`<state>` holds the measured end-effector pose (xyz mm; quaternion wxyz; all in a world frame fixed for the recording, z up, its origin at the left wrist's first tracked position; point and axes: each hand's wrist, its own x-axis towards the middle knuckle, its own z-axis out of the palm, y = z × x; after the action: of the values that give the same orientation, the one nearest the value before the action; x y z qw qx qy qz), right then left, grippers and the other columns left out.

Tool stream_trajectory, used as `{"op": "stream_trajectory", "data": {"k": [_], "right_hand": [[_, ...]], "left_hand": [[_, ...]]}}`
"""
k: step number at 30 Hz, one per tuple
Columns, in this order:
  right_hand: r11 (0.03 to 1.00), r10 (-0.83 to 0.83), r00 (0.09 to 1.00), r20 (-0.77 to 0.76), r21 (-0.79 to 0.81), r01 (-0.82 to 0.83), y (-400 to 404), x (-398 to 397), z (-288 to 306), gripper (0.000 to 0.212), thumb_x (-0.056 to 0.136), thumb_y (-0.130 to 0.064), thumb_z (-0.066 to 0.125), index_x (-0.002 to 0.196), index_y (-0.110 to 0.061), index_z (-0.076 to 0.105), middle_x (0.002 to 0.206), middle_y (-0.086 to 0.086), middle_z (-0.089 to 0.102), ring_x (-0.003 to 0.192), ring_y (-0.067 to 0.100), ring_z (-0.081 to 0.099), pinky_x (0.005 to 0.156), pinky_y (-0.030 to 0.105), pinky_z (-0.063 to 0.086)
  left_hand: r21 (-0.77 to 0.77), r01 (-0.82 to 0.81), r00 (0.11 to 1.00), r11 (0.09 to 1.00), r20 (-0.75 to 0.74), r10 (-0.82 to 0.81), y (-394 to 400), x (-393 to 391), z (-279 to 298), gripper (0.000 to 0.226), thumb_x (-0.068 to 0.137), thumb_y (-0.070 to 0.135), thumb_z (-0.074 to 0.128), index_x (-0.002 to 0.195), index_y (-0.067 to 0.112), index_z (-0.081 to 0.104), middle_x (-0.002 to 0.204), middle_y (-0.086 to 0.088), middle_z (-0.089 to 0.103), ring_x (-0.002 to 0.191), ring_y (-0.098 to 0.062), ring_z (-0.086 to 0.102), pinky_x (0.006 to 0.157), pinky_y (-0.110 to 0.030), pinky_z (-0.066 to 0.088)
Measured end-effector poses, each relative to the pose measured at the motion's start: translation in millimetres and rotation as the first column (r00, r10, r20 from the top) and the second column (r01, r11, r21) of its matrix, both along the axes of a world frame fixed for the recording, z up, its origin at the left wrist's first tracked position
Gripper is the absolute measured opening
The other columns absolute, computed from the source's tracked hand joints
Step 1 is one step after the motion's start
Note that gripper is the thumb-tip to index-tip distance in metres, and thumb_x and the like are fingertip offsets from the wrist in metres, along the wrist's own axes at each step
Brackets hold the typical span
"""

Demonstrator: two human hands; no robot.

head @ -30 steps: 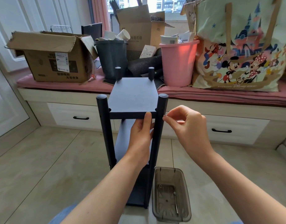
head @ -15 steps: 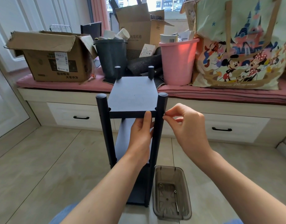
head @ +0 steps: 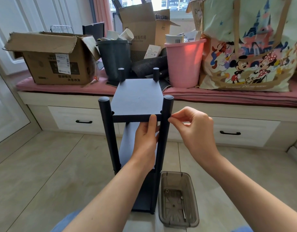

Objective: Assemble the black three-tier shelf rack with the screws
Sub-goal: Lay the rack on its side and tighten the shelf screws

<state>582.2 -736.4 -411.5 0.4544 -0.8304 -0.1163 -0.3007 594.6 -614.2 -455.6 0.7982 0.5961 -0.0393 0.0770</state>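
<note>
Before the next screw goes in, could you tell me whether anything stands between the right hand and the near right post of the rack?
Nothing visible does: the right hand has its pinched fingertips already at the near right post, level with the top shelf.

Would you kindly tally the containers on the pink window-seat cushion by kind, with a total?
Cardboard boxes: 2, the near box and the tall box
Buckets: 2, the dark bucket and the pink bucket
Tote bags: 1, the cartoon tote bag
Total: 5
</note>
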Motion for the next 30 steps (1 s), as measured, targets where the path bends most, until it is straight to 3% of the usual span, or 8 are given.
{"op": "stream_trajectory", "data": {"k": [7,11,16,20,22,25,27,30], "right_hand": [[0.999,0.012,1.0,-0.015,0.049,-0.011,-1,4,-2,0.015,0.081,-0.025,0.08,0.083,-0.012,0.072,0.074,-0.011,0.069,0.075,0.001,0.065,0.071,0.014,0.05],[0.986,0.072,0.99,-0.124,0.159,-0.051,-8,12,-2,0.021,0.074,-0.03,0.085,0.079,-0.015,0.071,0.069,-0.009,0.069,0.067,0.002,0.066,0.062,0.012,0.05],[0.823,0.418,0.821,-0.389,0.545,-0.16,-17,28,-4,0.036,0.074,-0.024,0.085,0.106,-0.021,0.068,0.097,-0.001,0.076,0.095,0.01,0.072,0.087,0.036,0.058],[0.731,0.577,0.726,-0.375,0.634,-0.254,-19,31,-10,0.039,0.082,-0.021,0.078,0.118,-0.022,0.065,0.105,0.006,0.076,0.103,0.019,0.071,0.091,0.041,0.056],[0.709,0.605,0.709,-0.362,0.65,-0.273,-20,32,-11,0.037,0.082,-0.022,0.077,0.118,-0.018,0.066,0.106,0.009,0.075,0.104,0.024,0.07,0.09,0.041,0.056],[0.677,0.628,0.695,-0.35,0.687,-0.266,-20,34,-14,0.046,0.075,-0.025,0.08,0.118,-0.016,0.066,0.108,0.011,0.075,0.105,0.026,0.07,0.091,0.043,0.056],[0.657,0.639,0.686,-0.349,0.711,-0.251,-19,34,-14,0.053,0.07,-0.027,0.082,0.119,-0.015,0.065,0.108,0.012,0.074,0.105,0.026,0.07,0.092,0.045,0.056],[0.633,0.651,0.672,-0.352,0.741,-0.225,-19,35,-15,0.055,0.068,-0.029,0.082,0.118,-0.014,0.065,0.109,0.012,0.074,0.106,0.027,0.069,0.091,0.044,0.056]], "left_hand": [[-0.009,0.003,1.0,1.0,0.001,-0.003,1,1,-1,0.039,0.084,0.058,0.049,0.118,0.041,0.057,0.108,0.027,0.071,0.105,0.003,0.067,0.076,-0.015,0.056],[0.015,-0.001,1.0,1.0,0.002,0.001,4,2,-3,0.045,0.082,0.062,0.05,0.121,0.041,0.056,0.111,0.027,0.07,0.11,0.001,0.066,0.089,-0.024,0.055],[0.029,0.005,1.0,1.0,-0.002,-0.005,6,2,-5,0.058,0.083,0.061,0.053,0.135,0.037,0.051,0.122,0.022,0.068,0.116,-0.006,0.065,0.1,-0.033,0.052],[0.033,-0.07,0.996,0.997,-0.053,0.072,10,-7,4,0.031,0.095,0.042,0.058,0.123,0.03,0.06,0.108,0.019,0.074,0.108,-0.009,0.07,0.101,-0.036,0.053],[0.149,-0.179,0.981,0.973,-0.045,0.187,14,-17,6,0.015,0.096,0.032,0.063,0.11,0.025,0.066,0.098,0.014,0.076,0.099,-0.008,0.072,0.099,-0.035,0.054],[0.384,-0.378,0.924,0.842,0.212,0.318,23,-35,9,0.013,0.094,0.028,0.068,0.085,0.02,0.065,0.077,0.009,0.075,0.077,-0.005,0.072,0.081,-0.02,0.055],[0.513,-0.555,0.814,0.655,0.496,0.302,29,-41,20,0.014,0.091,0.027,0.071,0.083,0.019,0.064,0.079,0.01,0.072,0.078,-0.004,0.068,0.076,-0.009,0.047],[0.636,-0.675,0.719,0.372,0.681,0.14,31,-27,38,0.028,0.083,0.027,0.08,0.104,0.012,0.07,0.105,-0.004,0.071,0.108,-0.02,0.063,0.099,-0.031,0.048]]}}
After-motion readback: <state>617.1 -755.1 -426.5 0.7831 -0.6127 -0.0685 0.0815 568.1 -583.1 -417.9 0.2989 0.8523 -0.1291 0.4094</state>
